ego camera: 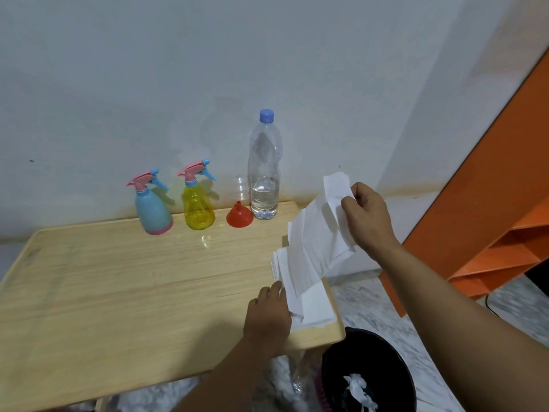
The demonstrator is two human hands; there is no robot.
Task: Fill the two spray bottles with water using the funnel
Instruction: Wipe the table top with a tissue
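- Right hand (367, 217): fingers curled, pinching the top of a white tissue sheet (319, 233) and holding it lifted at 3 o'clock of the table; the sheet hangs in folds down to the stack.
- Left hand (267, 318): fingers curled down on the near edge of the tissue stack (315, 307); the fingertips meet the paper, but whether they pinch it or only press it cannot be told.
- Tissue stack: lies flat at the table's 4 o'clock corner, its edge near the table's right rim.
- Table (118, 278): pale wood, set against a white wall.
- Funnel (239, 215): red, mouth down and spout up, at 1 o'clock, just left of the water bottle.
- Water bottle (264, 171): clear, upright, blue cap on, water in roughly the lower third.
- Yellow sprayer (198, 200): upright at 12 o'clock, trigger head fitted, just left of the funnel.
- Blue sprayer (153, 206): upright at 11 o'clock, trigger head fitted, beside the yellow one and apart from it.
- Bin (368, 373): black, on the floor below the 5 o'clock corner, crumpled white paper inside.
- Shelf (499, 221): orange, right of the table.
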